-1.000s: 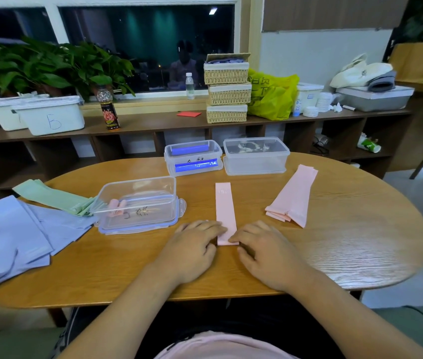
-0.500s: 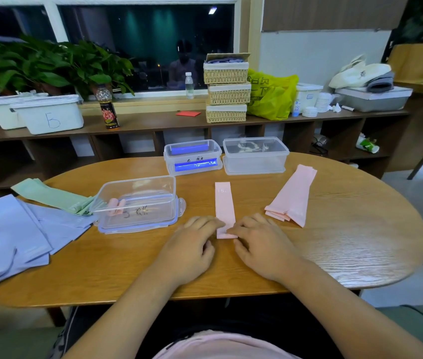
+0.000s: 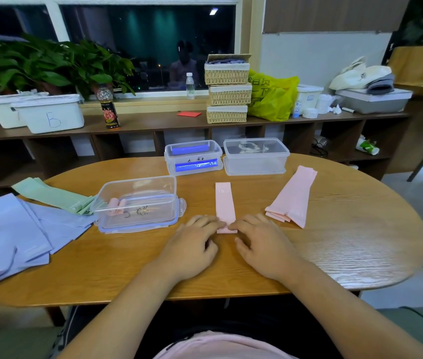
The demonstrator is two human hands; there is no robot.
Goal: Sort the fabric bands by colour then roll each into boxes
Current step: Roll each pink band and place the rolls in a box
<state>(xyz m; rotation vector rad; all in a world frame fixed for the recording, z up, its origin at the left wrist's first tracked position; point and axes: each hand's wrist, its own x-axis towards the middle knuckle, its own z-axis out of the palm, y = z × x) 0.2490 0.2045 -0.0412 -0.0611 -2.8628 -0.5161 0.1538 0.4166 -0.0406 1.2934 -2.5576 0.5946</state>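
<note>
Boxes first: what is in each?

Left of the fingers stands an open clear box (image 3: 153, 195) with one pink roll (image 3: 115, 206) lying at its left end. Beyond the fingertips, at the far side of the table (image 3: 334, 242), are two boxes with lids on. The lidded box on the left (image 3: 194, 154) holds what look like bright blue rolls (image 3: 196, 166). The lidded box on the right (image 3: 257, 165) has something pale at its far side, but I cannot tell what it is.

And the piece being worked on?

A pink band (image 3: 224, 200) lies flat on the wood as a narrow strip, running straight away from the fingers. It has small white print near its far end. Its near end is turned over into a small roll, right under the fingertips.

How are the fingers set?

They are bent and close together. The left hand (image 3: 192, 247) and right hand (image 3: 262, 244) come in from either side, and their fingertips (image 3: 219, 224) nearly meet on that rolled end — each hand pinches it. The thumbs are tucked low on the near side, and I cannot tell whether they touch the cloth.

Anything else nearby?

Just right of the fingers and slightly beyond them is a pink pile (image 3: 293, 198) of folded bands, lying at an angle. Well to the left, past the open box, green bands (image 3: 52, 194) touch its left wall, and lilac bands (image 3: 16, 237) are spread out nearer the table's edge.
</note>
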